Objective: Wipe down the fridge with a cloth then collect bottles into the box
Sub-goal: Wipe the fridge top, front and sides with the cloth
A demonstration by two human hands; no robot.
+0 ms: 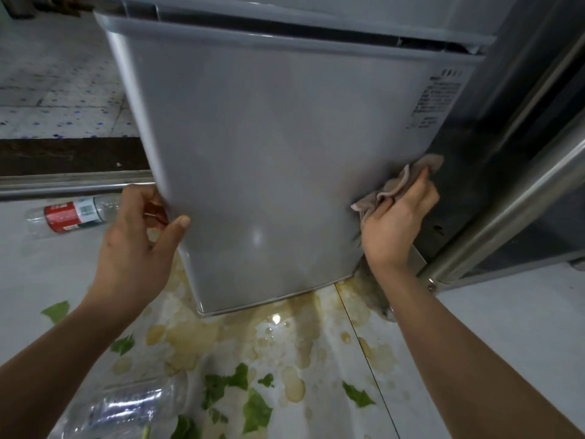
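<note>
Underfoot, a clear bottle (pixel 126 410) and brown spill (pixel 196 337) invite a slip while the left hand (pixel 139 239) clutches the fridge door (pixel 269 160) edge, and the right hand (pixel 395 223) pinches the cloth (pixel 392 188) at its hinge side.

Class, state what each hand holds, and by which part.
Left hand grips the grey fridge door by its left edge; right hand holds the crumpled brownish cloth, bunched.
</note>
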